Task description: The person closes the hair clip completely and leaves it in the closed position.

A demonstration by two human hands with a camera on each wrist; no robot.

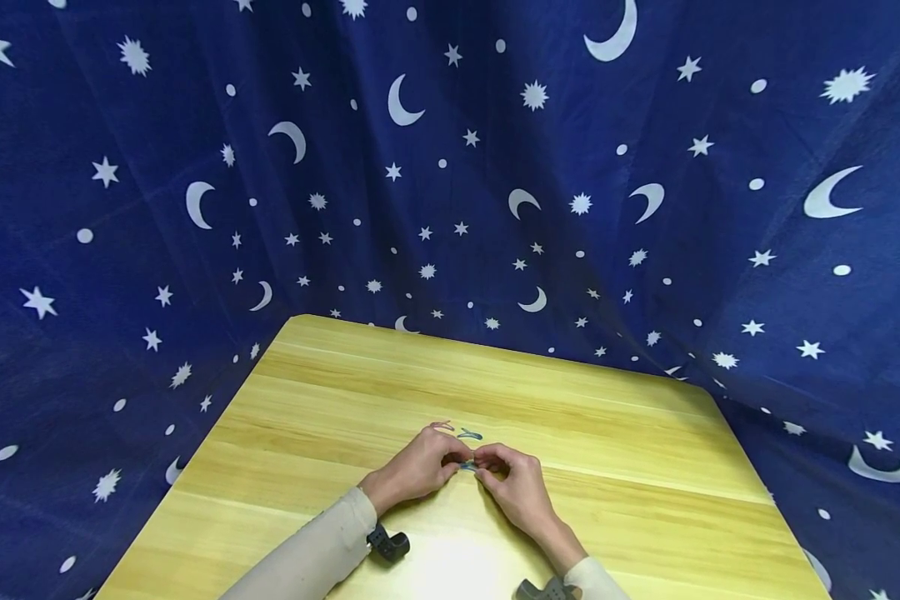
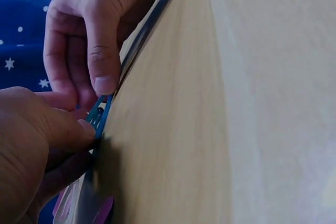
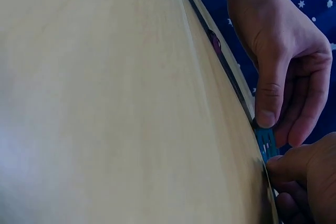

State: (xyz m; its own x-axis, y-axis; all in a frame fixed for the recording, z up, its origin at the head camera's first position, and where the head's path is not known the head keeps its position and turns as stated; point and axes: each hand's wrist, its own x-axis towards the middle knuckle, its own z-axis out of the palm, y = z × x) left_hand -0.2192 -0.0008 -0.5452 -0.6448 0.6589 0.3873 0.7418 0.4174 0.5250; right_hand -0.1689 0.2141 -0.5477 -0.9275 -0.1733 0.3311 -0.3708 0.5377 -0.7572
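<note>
Both hands meet low over the wooden table, at either end of one small teal slotted clip [image 2: 100, 116]. My left hand [image 1: 420, 462] pinches its left end between thumb and fingers. The right hand [image 1: 521, 487] pinches the other end, thumb on the near side. Between the hands, the clip's slots show in the right wrist view, while fingertips hide both its ends. Just beyond the hands, a second teal clip [image 1: 470, 434] lies spread in a V. To its left is a pink clip [image 1: 442, 425], close beyond the left hand's knuckles.
The wooden table [image 1: 330, 392] extends around the hands, with bright glare on its near part. A dark blue curtain [image 1: 480, 183] with white stars and moons hangs behind it and down both sides. Each wrist carries a black camera mount [image 1: 388, 543].
</note>
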